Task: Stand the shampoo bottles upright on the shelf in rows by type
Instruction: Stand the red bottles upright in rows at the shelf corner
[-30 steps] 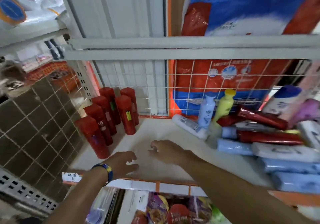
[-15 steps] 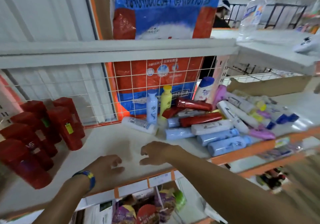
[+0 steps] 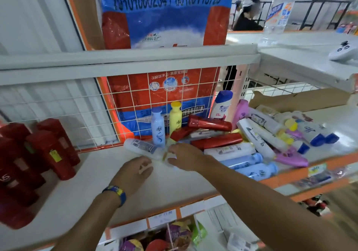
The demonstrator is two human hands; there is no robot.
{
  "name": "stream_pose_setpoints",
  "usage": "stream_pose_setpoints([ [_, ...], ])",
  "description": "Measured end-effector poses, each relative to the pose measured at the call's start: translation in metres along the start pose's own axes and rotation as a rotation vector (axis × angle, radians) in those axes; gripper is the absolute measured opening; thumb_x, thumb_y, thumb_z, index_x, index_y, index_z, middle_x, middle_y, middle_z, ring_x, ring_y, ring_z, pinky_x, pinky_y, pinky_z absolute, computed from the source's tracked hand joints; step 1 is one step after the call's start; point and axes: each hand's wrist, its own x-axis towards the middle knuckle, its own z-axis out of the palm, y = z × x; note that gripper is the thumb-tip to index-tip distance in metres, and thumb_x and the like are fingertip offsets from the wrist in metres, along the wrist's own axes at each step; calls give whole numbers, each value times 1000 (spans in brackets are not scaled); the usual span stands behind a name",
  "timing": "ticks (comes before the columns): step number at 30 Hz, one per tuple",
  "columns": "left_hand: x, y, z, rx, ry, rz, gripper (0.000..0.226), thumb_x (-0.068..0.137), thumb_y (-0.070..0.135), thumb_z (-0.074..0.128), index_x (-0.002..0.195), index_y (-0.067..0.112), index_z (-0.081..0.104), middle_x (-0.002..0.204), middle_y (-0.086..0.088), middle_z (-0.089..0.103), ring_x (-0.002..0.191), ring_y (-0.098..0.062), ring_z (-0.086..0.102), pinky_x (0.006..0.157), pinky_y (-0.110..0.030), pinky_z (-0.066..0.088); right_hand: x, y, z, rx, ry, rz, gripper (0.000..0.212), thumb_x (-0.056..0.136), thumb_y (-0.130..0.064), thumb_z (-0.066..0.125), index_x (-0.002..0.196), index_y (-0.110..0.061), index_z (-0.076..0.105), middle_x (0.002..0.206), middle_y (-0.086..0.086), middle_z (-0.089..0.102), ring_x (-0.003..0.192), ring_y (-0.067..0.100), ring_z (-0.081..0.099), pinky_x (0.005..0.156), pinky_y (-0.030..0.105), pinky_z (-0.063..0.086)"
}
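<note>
On the white shelf (image 3: pixel 87 188), several red bottles (image 3: pixel 50 150) stand upright in rows at the left. A light blue bottle (image 3: pixel 157 128) and a yellow bottle (image 3: pixel 175 118) stand by the wire back. To the right, red (image 3: pixel 219 141), white (image 3: pixel 228 150), blue (image 3: pixel 255 171) and purple (image 3: pixel 290 156) bottles lie in a heap. A white bottle (image 3: pixel 143 147) lies on its side in the middle. My right hand (image 3: pixel 186 155) curls its fingers round that bottle's right end. My left hand (image 3: pixel 133 175) hovers just in front of it, loosely curled and holding nothing.
A white bottle with a blue cap (image 3: pixel 221 105) leans at the back. A big detergent bag (image 3: pixel 164 18) stands behind the wire grid (image 3: pixel 67 111). The upper shelf (image 3: pixel 135 57) hangs low overhead. A cardboard box (image 3: pixel 300 99) lies at the right; a person (image 3: pixel 248 16) sits far behind.
The view has swung right, away from the red bottles. Both hands moved forward to the lying white bottle, and my right hand now closes on its end.
</note>
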Motion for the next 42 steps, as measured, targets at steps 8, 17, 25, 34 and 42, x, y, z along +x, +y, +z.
stream_pose_setpoints([
  [8, 33, 43, 27, -62, 90, -1, 24, 91, 28, 58, 114, 20, 62, 112, 1, 62, 96, -13, 55, 78, -19, 38, 11, 60, -19, 2, 135, 42, 37, 91, -36, 55, 121, -13, 55, 121, 9, 59, 114, 28, 54, 94, 40, 46],
  [17, 74, 70, 56, -308, 148, -141, 11, 90, 14, 56, 93, 24, 57, 94, 3, 59, 80, -7, 56, 56, -13, 40, 23, 109, -37, -15, 296, 109, 44, 91, -30, 54, 131, -13, 42, 134, 9, 47, 128, 29, 40, 106, 47, 39],
  [25, 126, 86, 70, -280, 234, -442, 28, 92, 40, 52, 88, 13, 58, 85, -9, 64, 76, -26, 60, 66, -32, 48, 36, 146, -43, 33, 337, 177, 61, 87, -28, 59, 140, -12, 32, 142, 9, 39, 131, 30, 36, 105, 45, 39],
  [34, 151, 84, 87, -376, 229, -588, 53, 92, 54, 44, 90, 2, 57, 73, -14, 56, 63, -24, 56, 59, -31, 44, 41, 177, -32, -94, 339, 133, 58, 89, -31, 55, 141, -16, 35, 146, 4, 38, 131, 27, 37, 101, 41, 42],
  [42, 159, 89, 86, -559, 197, -718, 52, 92, 53, 45, 98, 3, 57, 92, -24, 69, 59, -26, 56, 56, -29, 46, 54, 182, -30, -135, 337, 163, 58, 87, -34, 55, 139, -17, 36, 143, 4, 40, 131, 27, 35, 105, 42, 35],
])
